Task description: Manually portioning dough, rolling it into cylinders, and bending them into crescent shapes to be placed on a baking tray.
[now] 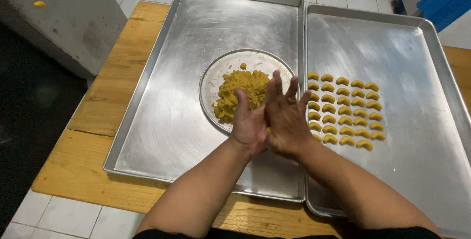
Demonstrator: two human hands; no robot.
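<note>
The left hand (249, 127) and right hand (286, 116) press flat together, palm to palm, seemingly rolling something unseen, above the round metal plate (216, 75) of yellow dough (240, 92), beside rows of crescent dough pieces (345, 110).

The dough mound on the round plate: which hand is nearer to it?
Left. The left hand overlaps the dough mound's lower edge in this view; the right hand, pressed against the left palm, sits to the mound's right, toward the crescent-shaped pieces.
</note>
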